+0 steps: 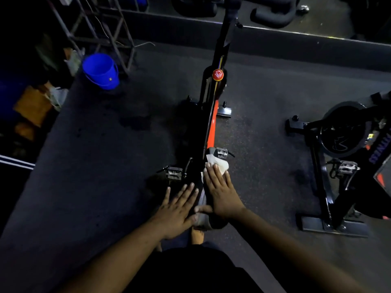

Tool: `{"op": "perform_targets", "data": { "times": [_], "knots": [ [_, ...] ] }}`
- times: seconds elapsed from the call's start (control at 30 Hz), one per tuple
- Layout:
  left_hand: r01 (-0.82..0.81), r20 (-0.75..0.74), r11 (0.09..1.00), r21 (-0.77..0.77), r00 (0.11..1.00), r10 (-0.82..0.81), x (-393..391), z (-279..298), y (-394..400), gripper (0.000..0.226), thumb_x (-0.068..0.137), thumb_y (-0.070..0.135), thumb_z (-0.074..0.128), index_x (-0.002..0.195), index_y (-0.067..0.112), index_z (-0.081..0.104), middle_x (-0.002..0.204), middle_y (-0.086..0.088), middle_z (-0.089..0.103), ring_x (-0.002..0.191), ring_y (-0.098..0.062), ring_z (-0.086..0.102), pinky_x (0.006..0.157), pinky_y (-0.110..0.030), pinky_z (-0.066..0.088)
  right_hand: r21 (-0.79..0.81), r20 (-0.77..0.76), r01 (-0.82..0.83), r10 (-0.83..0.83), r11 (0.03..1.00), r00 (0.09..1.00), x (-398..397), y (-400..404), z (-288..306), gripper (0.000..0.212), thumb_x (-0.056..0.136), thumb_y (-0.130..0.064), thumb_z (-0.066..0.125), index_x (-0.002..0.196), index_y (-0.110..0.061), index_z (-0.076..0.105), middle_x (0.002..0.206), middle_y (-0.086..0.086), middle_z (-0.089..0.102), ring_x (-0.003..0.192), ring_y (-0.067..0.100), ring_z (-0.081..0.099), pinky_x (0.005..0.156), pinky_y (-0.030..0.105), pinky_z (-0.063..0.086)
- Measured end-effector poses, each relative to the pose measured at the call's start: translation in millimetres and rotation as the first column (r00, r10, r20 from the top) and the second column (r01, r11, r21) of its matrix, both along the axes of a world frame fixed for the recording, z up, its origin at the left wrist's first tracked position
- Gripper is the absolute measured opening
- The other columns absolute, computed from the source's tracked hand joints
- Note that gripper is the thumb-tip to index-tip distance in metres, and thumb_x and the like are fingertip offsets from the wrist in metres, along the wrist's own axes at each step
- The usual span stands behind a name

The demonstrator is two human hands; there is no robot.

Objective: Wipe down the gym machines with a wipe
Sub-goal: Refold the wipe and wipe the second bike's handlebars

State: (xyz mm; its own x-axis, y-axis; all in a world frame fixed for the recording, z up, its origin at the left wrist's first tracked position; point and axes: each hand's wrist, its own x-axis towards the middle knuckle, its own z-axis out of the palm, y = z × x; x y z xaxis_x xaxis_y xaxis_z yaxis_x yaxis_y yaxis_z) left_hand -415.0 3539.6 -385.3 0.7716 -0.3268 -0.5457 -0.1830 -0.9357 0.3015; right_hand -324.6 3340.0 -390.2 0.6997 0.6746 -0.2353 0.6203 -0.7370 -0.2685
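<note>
down at the centre, a white wipe [218, 166] is lying on the front end of the saddle [208, 210] of a black and orange exercise bike [211, 121], pinned under the fingertips of the right hand [220, 192]. that hand is lying flat with its fingers spread and straight, pressing the wipe rather than clutching it, its thumb crossing the saddle toward the left hand [176, 210]. the left hand is resting open on the saddle's left side, fingers splayed and gripping nothing. just beyond the right fingertips a metal pedal [221, 153] is showing, and another pedal [174, 173] is sitting just ahead of the left fingertips. farther past the fingers, a red knob [218, 74] is sitting on the frame. well off to the left of the left hand a blue bucket [101, 70] is standing on the dark floor [105, 166], and well to the right of the right hand a second bike [342, 163] is standing.
</note>
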Motion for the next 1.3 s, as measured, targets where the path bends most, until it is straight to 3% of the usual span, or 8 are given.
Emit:
{"op": "perform_targets", "data": {
  "times": [0.17, 0.33, 0.5, 0.67, 0.87, 1.03, 1.2, 1.3],
  "knots": [
    [-0.033, -0.029, 0.997, 0.07, 0.999, 0.035, 0.4, 5.1, -6.8, 0.082, 0.08, 0.07, -0.011, 0.148, 0.029, -0.035, 0.155, 0.007, -0.045, 0.147, -0.014, -0.036, 0.119, -0.059, -0.019, -0.054, -0.018, 0.013, -0.014, 0.998, 1.0, 58.4, 18.2, 6.9, 0.126, 0.072, -0.097, 0.014, 0.161, -0.008, 0.004, 0.169, 0.008, -0.005, 0.155, 0.027, -0.01, 0.122, 0.056, -0.001],
    [-0.013, 0.152, 0.994, 0.11, 0.988, -0.004, -6.1, 0.7, -3.7, 0.079, 0.098, 0.067, 0.009, 0.158, 0.025, -0.023, 0.168, 0.002, -0.02, 0.156, -0.017, -0.017, 0.119, -0.061, -0.011, -0.155, 0.071, -0.226, 0.239, 0.962, 0.968, 80.9, 35.9, 5.9, 0.078, 0.093, -0.057, 0.02, 0.137, -0.005, 0.06, 0.144, 0.015, 0.056, 0.145, 0.033, 0.039, 0.12, 0.059, 0.014],
    [-0.159, 0.217, 0.975, 0.156, 0.968, 0.123, -26.9, -6.2, 20.0, 0.094, 0.096, 0.078, 0.023, 0.163, 0.012, 0.014, 0.171, -0.007, 0.009, 0.157, -0.02, 0.004, 0.119, -0.06, 0.004, 0.149, 0.151, -0.371, 0.35, 0.917, 0.924, 28.3, 21.0, -12.4, 0.039, 0.096, -0.027, 0.054, 0.127, -0.008, 0.068, 0.132, 0.013, 0.065, 0.131, 0.031, 0.054, 0.118, 0.048, 0.034],
    [-0.265, 0.176, 0.952, 0.156, 0.955, 0.237, -50.5, -6.9, 38.0, 0.098, 0.092, 0.077, 0.031, 0.163, 0.012, 0.013, 0.172, -0.004, 0.002, 0.157, -0.019, 0.006, 0.121, -0.054, -0.004, 0.329, 0.185, -0.404, 0.362, 0.853, 0.914, -27.4, 12.3, -12.8, 0.044, 0.093, -0.027, 0.068, 0.132, -0.008, 0.063, 0.133, 0.009, 0.065, 0.113, 0.028, 0.063, 0.096, 0.037, 0.051],
    [-0.215, 0.083, 0.969, 0.121, 0.975, 0.206, -43.4, 1.2, 52.0, 0.091, 0.096, 0.076, 0.02, 0.16, 0.011, 0.026, 0.168, -0.007, 0.021, 0.154, -0.018, 0.014, 0.119, -0.051, -0.002, -0.047, 0.116, 0.03, -0.024, 0.998, 0.993, -10.8, 18.9, 8.2, 0.084, 0.091, -0.068, 0.041, 0.153, -0.012, 0.038, 0.165, 0.015, 0.024, 0.152, 0.035, 0.024, 0.12, 0.058, 0.022],
    [-0.151, 0.064, 0.985, 0.084, 0.987, 0.146, -36.5, -3.3, 67.0, 0.092, 0.095, 0.078, 0.016, 0.159, 0.012, 0.026, 0.166, -0.006, 0.027, 0.153, -0.016, 0.015, 0.118, -0.05, 0.0, -0.158, 0.026, 0.077, -0.074, 0.985, 0.997, -51.5, 46.0, 3.5, 0.082, 0.094, -0.064, 0.035, 0.15, -0.005, 0.044, 0.162, 0.018, 0.029, 0.15, 0.039, 0.024, 0.114, 0.062, 0.033],
    [-0.031, 0.111, 0.999, -0.04, 0.993, 0.035, -32.2, -16.6, 85.8, 0.106, 0.084, 0.088, -0.001, 0.161, 0.016, 0.003, 0.169, 0.003, -0.005, 0.156, -0.012, -0.007, 0.119, -0.056, -0.008, -0.161, 0.126, -0.048, 0.069, 0.986, 0.99, -116.5, 24.8, 0.9, 0.089, 0.093, -0.072, 0.042, 0.158, -0.013, 0.028, 0.167, 0.006, 0.02, 0.154, 0.027, 0.019, 0.116, 0.058, 0.018],
    [0.028, 0.173, 0.995, -0.095, 0.985, -0.011, -25.9, -17.8, 93.2, 0.109, 0.074, 0.093, -0.011, 0.157, 0.022, -0.014, 0.165, 0.007, -0.024, 0.154, -0.014, -0.019, 0.118, -0.053, -0.019, -0.265, 0.071, 0.172, -0.158, 0.949, 0.985, -113.8, 8.8, 10.2, 0.115, 0.078, -0.09, 0.041, 0.162, -0.016, 0.014, 0.169, 0.003, 0.005, 0.155, 0.025, 0.012, 0.114, 0.071, 0.007]
  ]
}}
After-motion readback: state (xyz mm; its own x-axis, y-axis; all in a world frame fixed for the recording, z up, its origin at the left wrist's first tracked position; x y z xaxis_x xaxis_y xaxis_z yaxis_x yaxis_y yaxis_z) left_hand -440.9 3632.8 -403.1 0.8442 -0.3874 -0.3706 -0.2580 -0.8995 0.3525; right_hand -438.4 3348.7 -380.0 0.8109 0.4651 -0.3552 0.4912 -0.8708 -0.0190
